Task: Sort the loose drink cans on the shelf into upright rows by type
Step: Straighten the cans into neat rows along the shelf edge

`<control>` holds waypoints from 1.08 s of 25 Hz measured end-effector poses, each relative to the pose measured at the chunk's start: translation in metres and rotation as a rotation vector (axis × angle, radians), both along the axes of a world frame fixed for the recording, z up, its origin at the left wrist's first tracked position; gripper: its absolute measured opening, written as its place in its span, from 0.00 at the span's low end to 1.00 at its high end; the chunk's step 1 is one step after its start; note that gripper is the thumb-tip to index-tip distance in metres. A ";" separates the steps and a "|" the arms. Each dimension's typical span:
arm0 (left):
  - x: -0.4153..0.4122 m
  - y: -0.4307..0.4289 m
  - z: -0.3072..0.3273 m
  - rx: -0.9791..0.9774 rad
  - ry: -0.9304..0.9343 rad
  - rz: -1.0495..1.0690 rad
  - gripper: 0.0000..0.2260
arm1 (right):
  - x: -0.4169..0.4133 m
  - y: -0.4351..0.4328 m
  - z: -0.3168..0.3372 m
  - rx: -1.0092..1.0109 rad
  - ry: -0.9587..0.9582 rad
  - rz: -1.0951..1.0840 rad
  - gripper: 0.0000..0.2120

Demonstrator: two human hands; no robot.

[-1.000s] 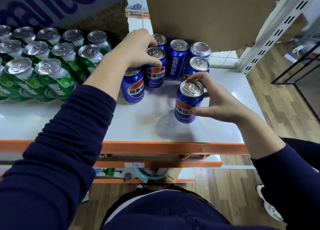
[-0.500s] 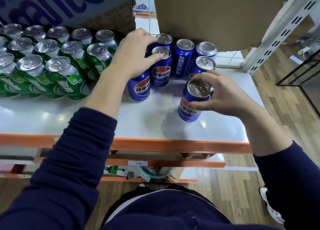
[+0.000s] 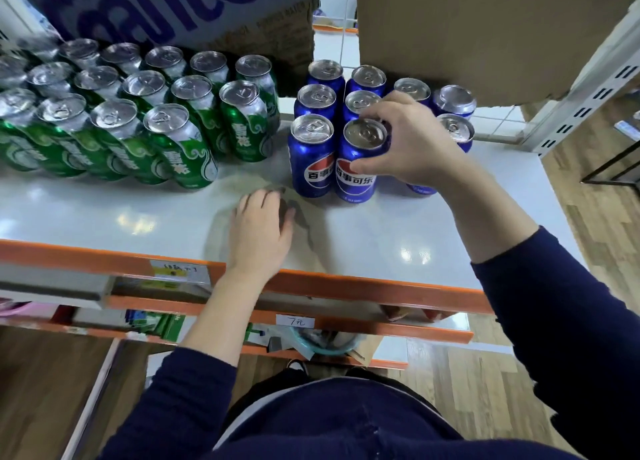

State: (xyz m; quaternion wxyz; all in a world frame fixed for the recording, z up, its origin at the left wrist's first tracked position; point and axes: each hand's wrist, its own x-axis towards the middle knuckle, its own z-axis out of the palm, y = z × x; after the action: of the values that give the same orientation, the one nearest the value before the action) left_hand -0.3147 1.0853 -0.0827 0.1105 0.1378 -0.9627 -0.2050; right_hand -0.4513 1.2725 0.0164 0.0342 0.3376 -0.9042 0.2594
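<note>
Just right of the green cans [image 3: 138, 123], I see my right hand [image 3: 408, 144] gripping an upright blue can [image 3: 356, 168] round its top, touching a second blue can [image 3: 311, 158]. Nearer me than the green cans, my left hand [image 3: 259, 231] rests on the shelf [image 3: 104, 217], loosely curled, empty.

A printed carton [image 3: 180, 12] and a plain box [image 3: 485, 26] stand apart.

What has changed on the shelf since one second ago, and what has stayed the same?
The right hand carried its blue can leftward into the front row, beside the front-left blue can, and still grips it. The left hand came off the rear blue cans and drew back to the bare shelf, holding nothing. The green cans stayed in their rows.
</note>
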 end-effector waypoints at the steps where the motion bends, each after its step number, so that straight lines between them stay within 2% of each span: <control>1: 0.000 0.000 -0.002 -0.036 -0.003 -0.010 0.17 | -0.001 -0.001 -0.002 0.022 -0.021 -0.004 0.33; 6: -0.002 0.000 -0.004 -0.115 0.019 -0.024 0.12 | 0.003 0.006 -0.010 -0.017 -0.080 -0.026 0.35; 9: 0.002 0.003 -0.002 -0.058 0.087 -0.067 0.10 | 0.010 0.009 -0.012 -0.010 -0.079 -0.001 0.35; 11: 0.004 0.010 0.005 0.027 0.171 -0.128 0.08 | 0.011 0.017 -0.008 -0.057 -0.032 -0.021 0.27; 13: 0.001 0.023 0.016 0.088 0.252 -0.187 0.06 | 0.008 0.033 -0.001 -0.165 0.096 -0.079 0.16; 15: -0.007 0.038 0.032 0.132 0.347 -0.238 0.05 | -0.002 0.055 0.007 -0.209 0.190 -0.175 0.12; 19: -0.032 0.061 0.071 0.149 0.543 -0.323 0.05 | -0.020 0.086 0.005 0.010 0.027 -0.305 0.23; 21: -0.052 0.067 0.091 0.118 0.605 -0.362 0.05 | -0.023 0.090 -0.003 0.036 -0.061 -0.296 0.28; 23: -0.079 0.072 0.111 0.075 0.568 -0.388 0.07 | -0.023 0.092 -0.008 -0.030 -0.082 -0.286 0.29; 27: -0.149 0.079 0.140 -0.130 0.192 -0.422 0.16 | -0.027 0.097 -0.010 -0.076 -0.102 -0.262 0.29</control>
State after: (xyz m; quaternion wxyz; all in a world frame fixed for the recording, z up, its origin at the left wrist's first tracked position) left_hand -0.4639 1.1639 0.0572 0.1651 -0.0939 -0.9664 -0.1732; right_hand -0.4785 1.3693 0.0064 0.0346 0.2017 -0.9306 0.3034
